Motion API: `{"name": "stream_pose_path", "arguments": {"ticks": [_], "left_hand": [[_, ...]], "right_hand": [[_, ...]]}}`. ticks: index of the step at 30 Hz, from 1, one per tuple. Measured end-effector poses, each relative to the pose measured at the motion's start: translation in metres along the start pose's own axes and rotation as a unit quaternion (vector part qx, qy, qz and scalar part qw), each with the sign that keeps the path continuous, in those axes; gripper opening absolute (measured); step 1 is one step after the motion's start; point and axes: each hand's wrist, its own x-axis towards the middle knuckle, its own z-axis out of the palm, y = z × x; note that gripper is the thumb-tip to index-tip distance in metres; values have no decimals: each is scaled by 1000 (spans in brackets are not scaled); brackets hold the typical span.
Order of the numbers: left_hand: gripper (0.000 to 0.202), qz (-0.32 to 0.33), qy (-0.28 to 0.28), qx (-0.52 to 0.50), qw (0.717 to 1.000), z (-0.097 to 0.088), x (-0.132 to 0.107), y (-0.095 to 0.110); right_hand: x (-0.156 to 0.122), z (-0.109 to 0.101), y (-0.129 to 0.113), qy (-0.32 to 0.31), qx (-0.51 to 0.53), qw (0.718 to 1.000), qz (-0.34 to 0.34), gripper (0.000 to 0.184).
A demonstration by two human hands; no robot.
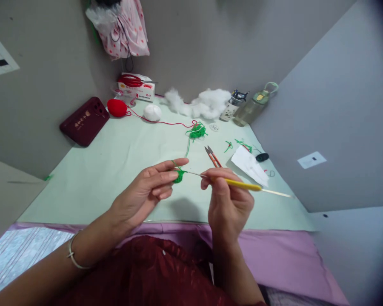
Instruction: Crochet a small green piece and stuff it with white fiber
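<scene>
Between thumb and fingers, my left hand [147, 183] pinches a small green crochet piece [178, 177]. Green yarn loops over its raised index finger and runs back to a loose green yarn tangle [198, 131]. My right hand [229, 199] grips a crochet hook [239, 183] with a yellow handle, held much like a pen. The hook's thin metal tip reaches left to the green piece; whether it sits inside a stitch is too small to tell. Just beyond my right hand lie orange-handled thread snips [213, 156], blades pointing away.
A red yarn ball [117, 108], a white ball [152, 113] and white stuffing [207, 104] line the back. A maroon phone [84, 122] leans at left. A pen cup [230, 109] and bottle [252, 105] stand back right. White paper [249, 165] and yarn scraps lie at right.
</scene>
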Motion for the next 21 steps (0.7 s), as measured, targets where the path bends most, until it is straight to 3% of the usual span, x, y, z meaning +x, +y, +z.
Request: {"name": "stream_pose_path", "arguments": {"ticks": [2,5,12,18,21], "left_hand": [[28,32,6,26,999,0,-1,-1],[33,59,8,80,995,1,-4,-5],[24,80,20,137,987,-2,-9,-6],[28,84,44,170,981,-4,-8,-7],[30,99,56,200,973,-4,-9,-7]], "right_hand": [[3,0,0,-12,64,996,57,19],[2,2,1,-48,71,993,83,14],[2,0,5,-26,133,982,129,19],[1,-1,0,-34,113,987,106,19],[-2,-4,-5,-47,33,997,52,20]]}}
